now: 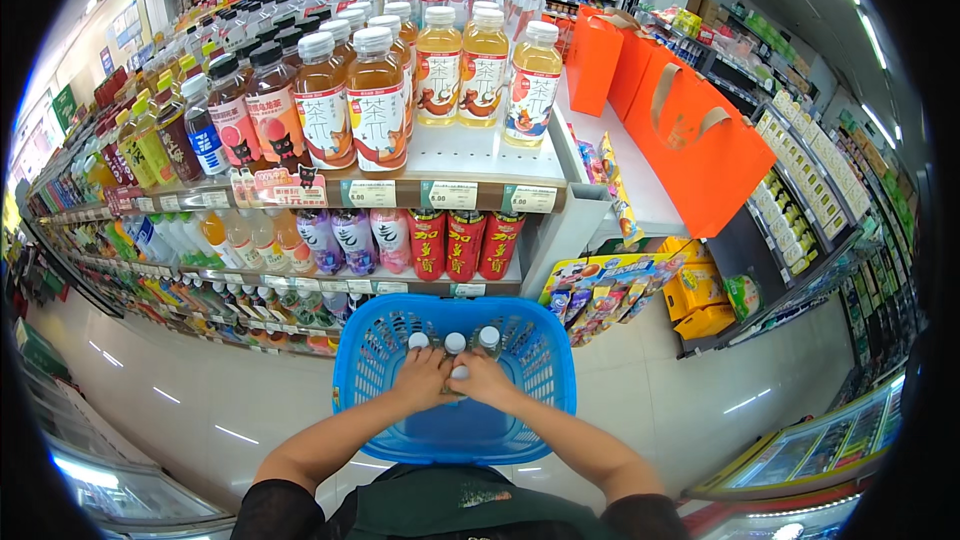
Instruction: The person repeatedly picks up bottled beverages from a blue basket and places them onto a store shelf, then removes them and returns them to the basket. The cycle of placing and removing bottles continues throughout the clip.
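A blue plastic shopping basket (pixel 454 452) is right in front of my body, with perforated side walls. Inside it, several clear bottles with white caps stand upright towards the far wall, among them one at the right (pixel 489 337). Both of my hands reach down into the basket. My left hand (pixel 424 380) and my right hand (pixel 486 381) close around the nearest white-capped bottle (pixel 460 373) from either side. Fingers hide most of that bottle's body. My left fingers also lie close to the leftmost bottle (pixel 418 340); whether they touch it is unclear.
Ahead stands a shelf (pixel 480 154) with rows of bottled tea (pixel 377 109); red cans (pixel 465 244) fill part of the tier below. Orange paper gift bags (pixel 690 135) sit to the right above hanging snack packets (pixel 600 300). Display freezers (pixel 817 450) flank me on the tiled floor.
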{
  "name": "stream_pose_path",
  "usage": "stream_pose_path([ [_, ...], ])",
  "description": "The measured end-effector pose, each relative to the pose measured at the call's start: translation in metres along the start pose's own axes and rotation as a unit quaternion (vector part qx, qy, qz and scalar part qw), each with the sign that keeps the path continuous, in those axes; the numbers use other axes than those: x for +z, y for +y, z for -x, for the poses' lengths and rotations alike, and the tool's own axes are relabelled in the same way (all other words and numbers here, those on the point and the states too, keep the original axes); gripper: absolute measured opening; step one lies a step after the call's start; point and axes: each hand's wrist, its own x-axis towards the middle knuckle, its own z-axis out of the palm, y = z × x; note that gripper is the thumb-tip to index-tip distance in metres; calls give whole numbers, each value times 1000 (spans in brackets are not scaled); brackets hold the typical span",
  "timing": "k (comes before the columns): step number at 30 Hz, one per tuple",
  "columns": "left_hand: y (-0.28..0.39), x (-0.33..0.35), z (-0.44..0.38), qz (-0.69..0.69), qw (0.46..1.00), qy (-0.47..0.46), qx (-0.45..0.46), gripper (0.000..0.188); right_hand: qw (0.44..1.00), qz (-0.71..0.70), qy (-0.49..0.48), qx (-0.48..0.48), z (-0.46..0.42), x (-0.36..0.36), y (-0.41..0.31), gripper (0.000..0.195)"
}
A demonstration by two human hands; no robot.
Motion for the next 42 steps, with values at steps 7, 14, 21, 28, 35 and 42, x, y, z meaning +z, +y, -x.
stream_pose_path([
  [7,-5,9,4,-56,998,15,36,58,999,29,-28,-3,-5,27,28,41],
  [14,-5,-19,-7,23,1000,-5,5,46,987,122,-47,-91,-15,-50,-29,37],
  [21,33,-189,-50,276,920,235,147,53,927,11,270,-260,-37,-247,-152,22],
  [28,31,-294,-163,574,775,263,-18,74,821,191,491,-222,-143,-387,-177,48],
  [35,28,-340,-211,500,817,280,-65,90,895,177,368,-179,-162,-395,-191,61],
  [42,2,-327,-231,438,852,285,24,100,762,359,450,-299,-101,-360,-199,42],
])
